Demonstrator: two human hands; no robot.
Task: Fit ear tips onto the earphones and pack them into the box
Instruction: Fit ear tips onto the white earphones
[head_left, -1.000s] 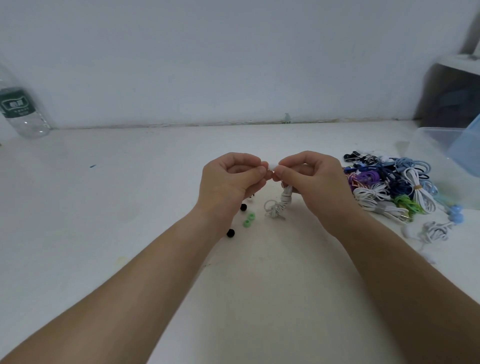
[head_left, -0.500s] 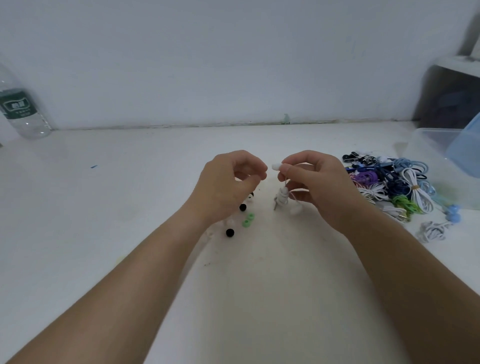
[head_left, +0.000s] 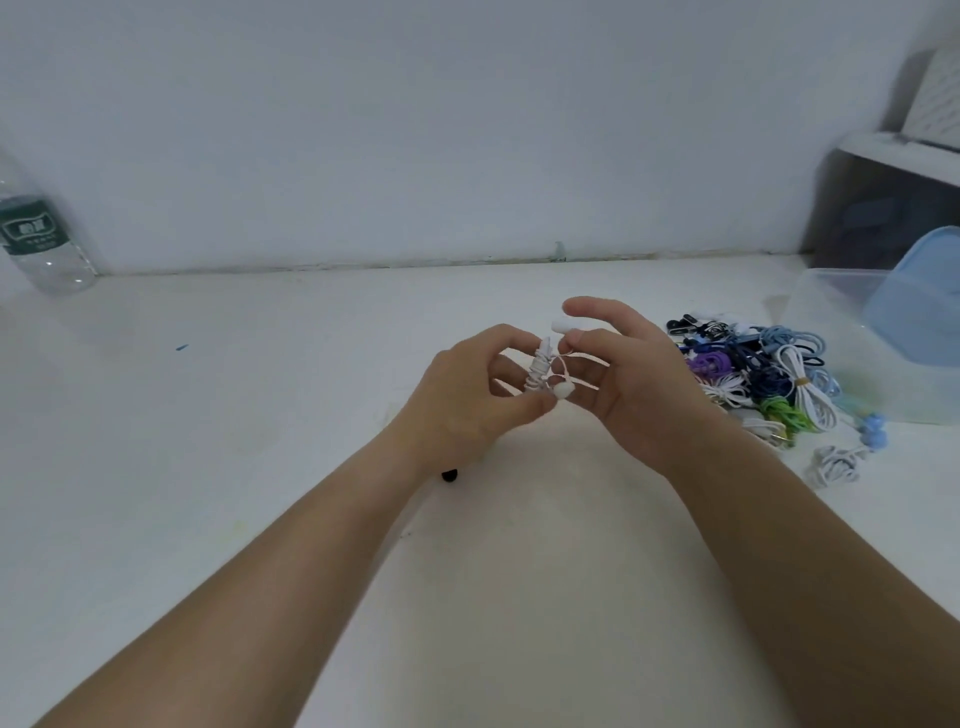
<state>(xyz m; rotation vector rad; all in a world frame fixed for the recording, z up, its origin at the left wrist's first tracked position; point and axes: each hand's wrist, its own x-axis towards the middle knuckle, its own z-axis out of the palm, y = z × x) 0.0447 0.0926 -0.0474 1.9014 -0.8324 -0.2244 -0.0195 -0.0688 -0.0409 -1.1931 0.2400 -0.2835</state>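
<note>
Ok, left hand (head_left: 467, 410) pinches the white earphones (head_left: 539, 371) coil, right hand (head_left: 628, 384) pinches one bud (head_left: 562, 326), both well left of the box (head_left: 821, 312). Suggest: steady the other bud (head_left: 562, 389), fit it square, cord slack.

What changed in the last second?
The left hand let go of the earbud, pulled away, then came back and now grips the coiled white earphones. The right hand kept pinching one earbud throughout. The earphone pile, box and bottle stayed put.
</note>
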